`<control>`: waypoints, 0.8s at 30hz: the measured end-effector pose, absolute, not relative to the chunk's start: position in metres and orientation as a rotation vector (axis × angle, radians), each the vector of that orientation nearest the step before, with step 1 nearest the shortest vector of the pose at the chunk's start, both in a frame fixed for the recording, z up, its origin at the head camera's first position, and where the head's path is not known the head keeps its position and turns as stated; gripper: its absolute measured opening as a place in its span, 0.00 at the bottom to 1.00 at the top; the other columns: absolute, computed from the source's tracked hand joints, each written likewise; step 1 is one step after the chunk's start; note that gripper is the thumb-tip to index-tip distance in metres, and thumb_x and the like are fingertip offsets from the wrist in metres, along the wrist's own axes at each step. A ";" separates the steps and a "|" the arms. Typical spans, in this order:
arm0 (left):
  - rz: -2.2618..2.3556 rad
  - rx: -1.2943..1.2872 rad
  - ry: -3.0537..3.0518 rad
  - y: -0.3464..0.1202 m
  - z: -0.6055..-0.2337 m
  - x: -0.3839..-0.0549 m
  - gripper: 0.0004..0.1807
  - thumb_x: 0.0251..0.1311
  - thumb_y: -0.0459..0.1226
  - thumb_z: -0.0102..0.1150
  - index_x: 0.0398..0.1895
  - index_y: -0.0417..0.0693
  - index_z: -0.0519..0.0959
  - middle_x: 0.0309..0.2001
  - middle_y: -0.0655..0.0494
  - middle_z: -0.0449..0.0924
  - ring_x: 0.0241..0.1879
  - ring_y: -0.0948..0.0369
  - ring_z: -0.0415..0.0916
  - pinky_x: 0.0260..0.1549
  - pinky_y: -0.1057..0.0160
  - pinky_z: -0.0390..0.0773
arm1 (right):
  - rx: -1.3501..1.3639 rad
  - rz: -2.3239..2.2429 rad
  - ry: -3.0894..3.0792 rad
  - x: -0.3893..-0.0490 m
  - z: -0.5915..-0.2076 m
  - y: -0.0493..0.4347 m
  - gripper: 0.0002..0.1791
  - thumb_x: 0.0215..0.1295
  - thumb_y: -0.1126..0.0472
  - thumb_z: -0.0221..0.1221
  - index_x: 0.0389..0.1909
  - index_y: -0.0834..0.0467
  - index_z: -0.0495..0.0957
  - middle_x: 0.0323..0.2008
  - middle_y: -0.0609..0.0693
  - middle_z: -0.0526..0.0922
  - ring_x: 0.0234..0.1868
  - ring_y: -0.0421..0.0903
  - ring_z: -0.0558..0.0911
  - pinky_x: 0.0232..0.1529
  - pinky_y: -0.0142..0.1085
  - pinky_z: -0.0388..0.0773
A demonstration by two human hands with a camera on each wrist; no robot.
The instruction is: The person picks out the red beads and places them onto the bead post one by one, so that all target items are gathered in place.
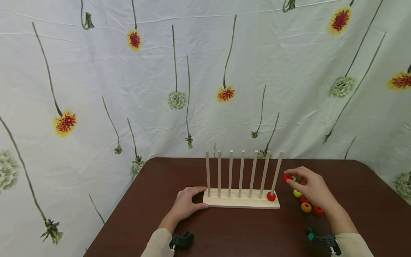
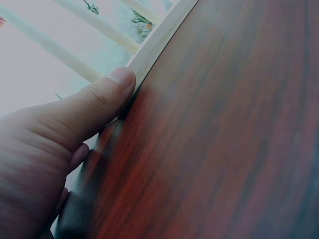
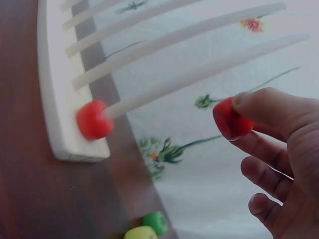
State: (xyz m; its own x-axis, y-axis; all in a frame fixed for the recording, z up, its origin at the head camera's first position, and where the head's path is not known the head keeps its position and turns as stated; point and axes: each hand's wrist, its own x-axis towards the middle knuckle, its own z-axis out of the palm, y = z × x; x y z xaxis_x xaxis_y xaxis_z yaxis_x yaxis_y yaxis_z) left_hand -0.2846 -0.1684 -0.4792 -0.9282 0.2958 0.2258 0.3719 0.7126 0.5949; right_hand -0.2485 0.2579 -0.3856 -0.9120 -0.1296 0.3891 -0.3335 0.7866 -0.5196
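right hand (image 1: 314,187) pinches red bead (image 3: 230,120), left hand (image 1: 185,204) grips pegged base (image 1: 237,203).

I see both forearms (image 1: 343,218) stretched forward, the left grip (image 1: 184,206) with thumb (image 2: 99,97) and forefinger (image 1: 197,190) parted, the right grip (image 1: 312,185) pinching, its other fingers (image 3: 269,179) loosely curled.

Both hands bare, left hand (image 1: 184,206) and right hand (image 1: 313,187), nails trimmed short in the wrist views. Plain cream sleeves: left sleeve (image 1: 156,244) at bottom, left of centre in the head view, right sleeve (image 1: 354,244) at bottom right. Black wrist units at the cuffs, left unit (image 1: 180,241) with rounded end, right unit (image 1: 325,241) with teal square marking (image 1: 310,236), small white bits under both.
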 end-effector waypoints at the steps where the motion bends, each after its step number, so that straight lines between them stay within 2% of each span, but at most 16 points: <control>1: -1.010 -0.547 -2.800 -0.168 -0.479 -0.284 0.35 0.52 0.52 0.74 0.64 0.57 0.78 0.64 0.54 0.79 0.66 0.48 0.70 0.68 0.35 0.58 | 0.357 0.857 -2.629 -0.248 -0.383 0.257 0.15 0.66 0.57 0.66 0.52 0.54 0.84 0.43 0.49 0.82 0.34 0.37 0.70 0.27 0.30 0.71; 9: -0.997 -0.547 -2.794 -0.168 -0.480 -0.284 0.34 0.52 0.52 0.74 0.64 0.57 0.78 0.64 0.54 0.79 0.66 0.48 0.70 0.68 0.35 0.58 | 0.329 0.838 -2.524 -0.247 -0.358 0.252 0.17 0.66 0.54 0.66 0.53 0.54 0.83 0.38 0.49 0.81 0.31 0.35 0.70 0.25 0.30 0.69; 17: -0.998 -0.545 -2.796 -0.168 -0.480 -0.285 0.35 0.52 0.53 0.74 0.64 0.56 0.78 0.64 0.54 0.79 0.66 0.48 0.70 0.68 0.35 0.59 | 0.305 0.833 -2.446 -0.246 -0.343 0.247 0.18 0.67 0.53 0.65 0.54 0.54 0.83 0.44 0.52 0.83 0.31 0.31 0.71 0.27 0.30 0.72; 24: -1.007 -0.551 -2.790 -0.168 -0.479 -0.284 0.35 0.52 0.52 0.74 0.64 0.55 0.78 0.64 0.54 0.79 0.66 0.48 0.70 0.68 0.35 0.58 | 0.285 0.845 -2.363 -0.248 -0.331 0.243 0.16 0.67 0.54 0.65 0.54 0.54 0.83 0.45 0.53 0.82 0.31 0.29 0.70 0.25 0.29 0.71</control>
State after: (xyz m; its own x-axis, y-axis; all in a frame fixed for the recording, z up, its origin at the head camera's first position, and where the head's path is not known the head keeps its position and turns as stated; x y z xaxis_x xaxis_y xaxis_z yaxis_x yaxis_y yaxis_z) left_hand -0.2840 -0.1683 -0.4792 -0.9257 0.2948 0.2369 0.3781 0.7116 0.5921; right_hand -0.2476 0.2426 -0.3309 -0.7930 0.0016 0.6093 -0.3852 0.7734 -0.5035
